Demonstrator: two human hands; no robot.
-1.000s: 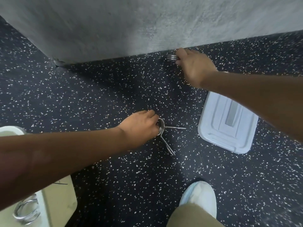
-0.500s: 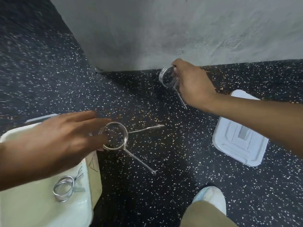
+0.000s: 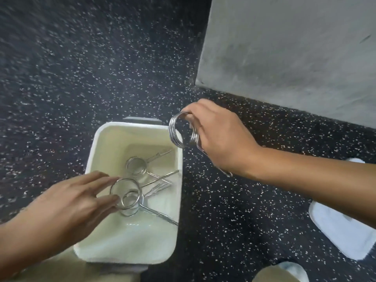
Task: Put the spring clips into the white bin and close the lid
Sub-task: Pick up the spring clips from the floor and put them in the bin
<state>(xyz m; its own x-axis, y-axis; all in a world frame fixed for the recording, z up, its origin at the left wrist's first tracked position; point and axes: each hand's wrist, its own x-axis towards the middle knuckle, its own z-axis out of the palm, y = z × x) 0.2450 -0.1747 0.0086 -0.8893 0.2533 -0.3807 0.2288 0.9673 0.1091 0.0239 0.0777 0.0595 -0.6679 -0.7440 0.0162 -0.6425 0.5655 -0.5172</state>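
Left hand was over the open white bin, fingers spread, a spring clip at its fingertips; whether gripped or just released could not be told. Right hand pinched a second spring clip by its coil, just outside the bin's far right corner, legs trailing back under the wrist. At least one more clip lay inside; the lid lay on the floor well to the right, nearer the right hand.

White bin lower centre, open, two spring clips inside on its floor. Two more clips off the floor: one over the bin, one above its upper-right corner. Lid flat at right edge.
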